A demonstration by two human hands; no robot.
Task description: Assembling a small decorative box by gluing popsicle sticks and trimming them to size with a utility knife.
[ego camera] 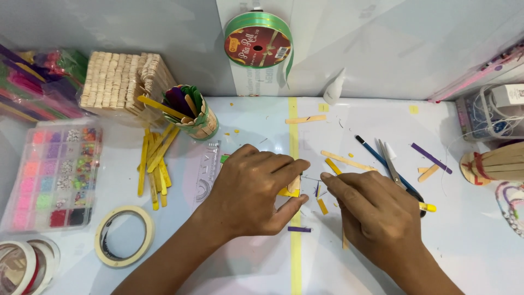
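Yellow craft-stick piece (290, 188) is pinned flat on the white table (245, 262) over a yellow tape line (295, 251), pinched between the left hand (254, 188) thumb and fingers to steady it; the right hand (371, 210) fingers are drawn narrow, fingertip touching just beside it, scissors (396, 169) nearby

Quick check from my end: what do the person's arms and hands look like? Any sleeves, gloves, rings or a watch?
Both are bare. The left hand and right hand wear no gloves, and no rings show. The forearms are uncovered down to the frame edge, with no sleeve, watch or wristband in view. Nails are short and unpainted.
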